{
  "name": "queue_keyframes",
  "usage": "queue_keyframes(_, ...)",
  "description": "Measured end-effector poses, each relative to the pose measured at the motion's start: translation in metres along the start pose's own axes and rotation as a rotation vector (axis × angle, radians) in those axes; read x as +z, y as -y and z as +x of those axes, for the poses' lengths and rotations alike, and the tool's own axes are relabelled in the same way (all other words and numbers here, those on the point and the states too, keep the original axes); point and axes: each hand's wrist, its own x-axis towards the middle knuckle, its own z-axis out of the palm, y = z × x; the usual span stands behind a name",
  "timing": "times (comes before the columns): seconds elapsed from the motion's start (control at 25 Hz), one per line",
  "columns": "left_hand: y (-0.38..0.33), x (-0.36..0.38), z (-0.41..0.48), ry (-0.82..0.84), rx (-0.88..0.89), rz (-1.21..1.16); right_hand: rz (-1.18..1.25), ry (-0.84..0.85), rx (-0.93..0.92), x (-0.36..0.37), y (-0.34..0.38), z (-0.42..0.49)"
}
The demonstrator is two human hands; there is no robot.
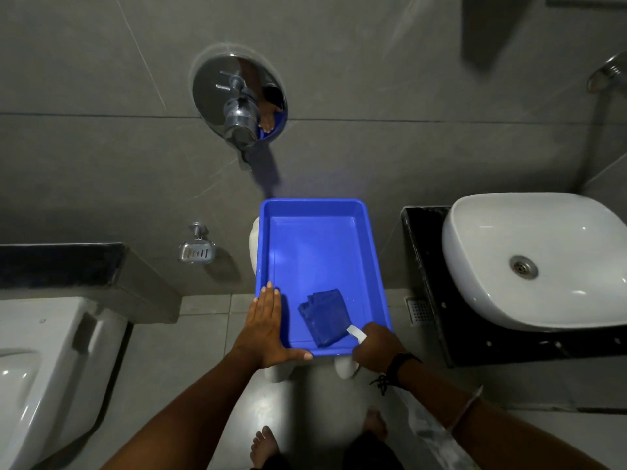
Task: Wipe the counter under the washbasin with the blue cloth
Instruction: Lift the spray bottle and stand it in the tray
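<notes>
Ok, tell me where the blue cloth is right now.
The folded dark blue cloth lies inside the blue plastic tray, at its near right corner, between the left hand on the tray's edge and the right hand.

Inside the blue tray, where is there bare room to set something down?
The blue plastic tray is bare across its far and middle floor, bordered by its walls. The near end is crowded: folded dark blue cloth, left hand on the near-left rim, right hand at the near-right corner.

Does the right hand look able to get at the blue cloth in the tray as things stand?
Probably yes. The blue cloth lies uncovered in the open blue tray, right beside the right hand at the tray's near corner. That hand seems to hold a small white object, which might hinder a grip.
</notes>
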Motion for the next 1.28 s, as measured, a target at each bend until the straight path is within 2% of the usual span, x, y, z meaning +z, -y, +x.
queue_keyframes(0.2, 0.000, -0.001, -0.001, 0.000, -0.004, -0.006, -0.043, -0.004, 0.021, -0.002, 0.004, -0.004)
queue_keyframes(0.32, -0.002, -0.003, -0.001, 0.003, -0.015, -0.023, 0.074, -0.021, -0.074, -0.013, 0.008, -0.012)
queue_keyframes(0.48, -0.002, -0.007, -0.002, -0.010, -0.040, -0.053, 0.388, -0.273, -0.269, -0.062, 0.035, -0.027)
queue_keyframes(0.68, -0.002, -0.010, -0.001, -0.008, -0.025, -0.054, 0.512, -0.516, -0.531, -0.143, 0.097, -0.020)
queue_keyframes(0.84, -0.005, -0.011, 0.002, -0.012, -0.028, -0.070, 0.704, -0.684, -0.589, -0.164, 0.139, 0.029)
queue_keyframes(0.96, -0.008, -0.012, 0.007, -0.015, -0.050, -0.090, 0.799, -0.694, -0.575, -0.154, 0.160, 0.075)
queue_keyframes(1.28, -0.006, -0.007, 0.015, -0.053, -0.070, -0.124, 0.777, -0.590, -0.504, -0.130, 0.180, 0.151)
